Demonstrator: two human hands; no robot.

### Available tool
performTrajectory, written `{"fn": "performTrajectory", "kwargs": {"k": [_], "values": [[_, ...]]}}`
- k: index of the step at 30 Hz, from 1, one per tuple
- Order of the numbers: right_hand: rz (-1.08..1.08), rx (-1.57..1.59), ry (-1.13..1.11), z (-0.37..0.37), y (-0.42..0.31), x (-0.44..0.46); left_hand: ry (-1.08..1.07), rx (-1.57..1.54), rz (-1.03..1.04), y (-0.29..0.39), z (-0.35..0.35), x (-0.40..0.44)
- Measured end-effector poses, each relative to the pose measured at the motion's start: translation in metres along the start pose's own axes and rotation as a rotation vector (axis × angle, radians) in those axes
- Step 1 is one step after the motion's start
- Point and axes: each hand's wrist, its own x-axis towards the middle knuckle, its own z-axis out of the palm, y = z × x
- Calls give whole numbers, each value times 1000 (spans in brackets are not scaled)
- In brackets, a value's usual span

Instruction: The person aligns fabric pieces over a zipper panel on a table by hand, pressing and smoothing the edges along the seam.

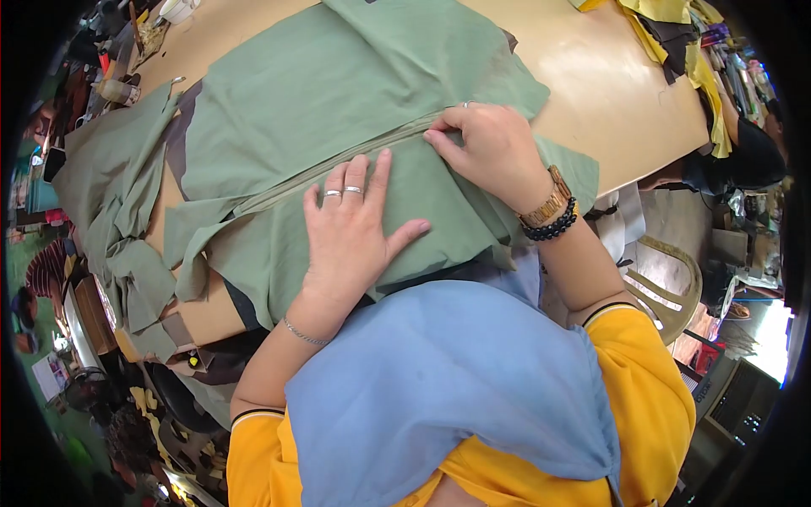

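Note:
A green garment lies spread over the table, and a long narrow zipper-like strip runs slantwise across it. Just below that strip my left hand rests flat on the cloth, its fingers apart and two rings on them. Thumb and forefinger of my right hand are pinched together at the strip's upper right end, closed on the edge of the green garment. What exactly sits between those fingertips is partly hidden. A gold watch and black beads circle my right wrist.
More green fabric is bunched at the table's left side and hangs over its edge. Yellow and black cloth pieces lie at the far right of the tan table. A chair stands at the right. Other people sit at the left.

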Motion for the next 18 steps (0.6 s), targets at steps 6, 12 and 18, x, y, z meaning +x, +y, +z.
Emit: {"fn": "performTrajectory", "kwargs": {"k": [6, 12, 18], "values": [[-2, 0, 1, 1, 0, 1, -10, 11, 3, 0, 1, 0], [7, -15, 0, 5, 0, 1, 8, -88, 63, 6, 6, 10], [-41, -56, 25, -2, 3, -9, 1, -100, 103, 17, 19, 17]]}}
